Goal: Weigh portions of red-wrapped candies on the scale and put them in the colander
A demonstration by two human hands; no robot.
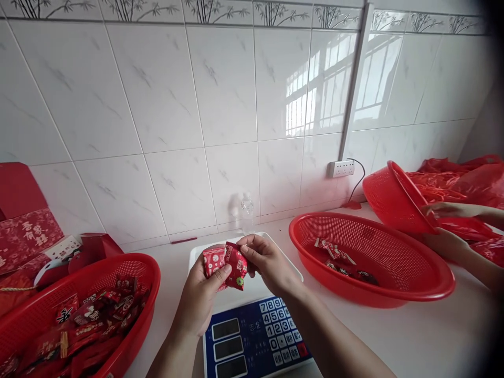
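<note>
My left hand (200,299) is closed on small red candy packets, its thumb pressed across them. One red packet (213,259) has pale round prints; a darker red packet (235,268) beside it shows a green flower. At the upper right edge of that darker packet, my right hand (271,262) has its thumb and fingers pinched together on it. Both hands are above the white pan (230,303) of a digital scale. The scale's blue panel (252,336) has number keys and three dark displays, partly covered by my right forearm.
A red basket (155,283) full of red packets stands at left, near red boxes (27,231). At right a red basket (394,299) holds several packets. Behind it, another person's hands (449,236) tilt a red basket (388,202). A clear bottle (247,210) stands by the wall.
</note>
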